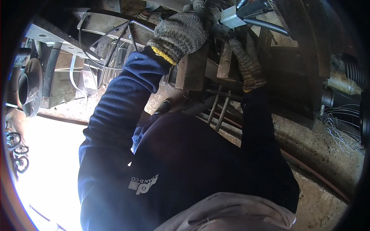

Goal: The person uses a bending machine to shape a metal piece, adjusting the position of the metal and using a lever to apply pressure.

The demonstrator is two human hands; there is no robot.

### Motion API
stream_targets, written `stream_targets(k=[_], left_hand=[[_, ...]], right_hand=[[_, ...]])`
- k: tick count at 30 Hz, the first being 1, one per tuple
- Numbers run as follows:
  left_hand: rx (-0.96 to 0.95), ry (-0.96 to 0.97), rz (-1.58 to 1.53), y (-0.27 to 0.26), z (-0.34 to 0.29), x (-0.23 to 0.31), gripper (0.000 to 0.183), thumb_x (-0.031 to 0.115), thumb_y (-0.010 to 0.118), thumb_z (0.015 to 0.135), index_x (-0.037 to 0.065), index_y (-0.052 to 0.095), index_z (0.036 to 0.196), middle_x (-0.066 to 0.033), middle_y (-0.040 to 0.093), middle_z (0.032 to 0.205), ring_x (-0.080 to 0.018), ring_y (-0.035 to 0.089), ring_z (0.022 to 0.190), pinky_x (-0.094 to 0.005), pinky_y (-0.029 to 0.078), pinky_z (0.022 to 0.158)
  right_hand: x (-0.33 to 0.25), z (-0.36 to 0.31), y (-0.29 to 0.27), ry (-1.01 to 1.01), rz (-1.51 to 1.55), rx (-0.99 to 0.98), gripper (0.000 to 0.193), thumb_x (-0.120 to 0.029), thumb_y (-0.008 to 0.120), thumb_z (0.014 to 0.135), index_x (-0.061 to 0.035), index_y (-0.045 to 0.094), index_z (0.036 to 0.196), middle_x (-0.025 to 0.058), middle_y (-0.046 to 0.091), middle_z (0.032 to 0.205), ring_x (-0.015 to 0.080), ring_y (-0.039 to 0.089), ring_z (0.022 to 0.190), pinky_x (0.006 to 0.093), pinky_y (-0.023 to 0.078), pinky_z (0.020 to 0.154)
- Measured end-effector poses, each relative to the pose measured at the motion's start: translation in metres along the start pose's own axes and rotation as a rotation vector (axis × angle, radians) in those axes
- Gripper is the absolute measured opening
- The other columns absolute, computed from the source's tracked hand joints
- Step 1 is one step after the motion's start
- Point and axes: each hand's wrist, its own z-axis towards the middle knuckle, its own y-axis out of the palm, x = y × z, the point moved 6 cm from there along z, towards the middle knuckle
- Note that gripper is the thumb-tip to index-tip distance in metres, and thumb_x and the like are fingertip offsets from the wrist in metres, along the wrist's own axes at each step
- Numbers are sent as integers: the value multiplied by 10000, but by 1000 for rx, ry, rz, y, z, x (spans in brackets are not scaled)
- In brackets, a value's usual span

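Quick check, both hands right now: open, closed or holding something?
Left gloved hand: fingertips obscured; open or closed cannot be told.
Right gloved hand: beside a brownish block; its grip cannot be told.

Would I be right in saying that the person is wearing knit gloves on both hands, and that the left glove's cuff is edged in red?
Not quite: the cuff edge on the left hand is yellow, not red, as the head view shows. The rest is right: that hand and the right hand both wear knit gloves.
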Motion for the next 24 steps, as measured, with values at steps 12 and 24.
stream_targets(k=[12, 24], left_hand=[[-196, -143, 3, -12, 6, 15, 432, 323, 659, 918, 46, 637, 1249, -205, 706, 1120, -345, 698, 1006, -441, 568, 816], [-77, -90, -31, -10, 0, 6, 374, 352, 658, 922, 68, 648, 1165, -202, 720, 975, -385, 713, 878, -500, 578, 734]], right_hand=[[-12, -1, 0, -3, -9, -12, 707, -354, 681, 1010, -26, 391, 1565, 108, 534, 1454, 189, 499, 1330, 340, 387, 1140], [-27, -1, -4, -48, -150, 30, 694, -329, 720, 972, -36, 431, 1532, 135, 547, 1439, 254, 530, 1309, 380, 425, 1112]])
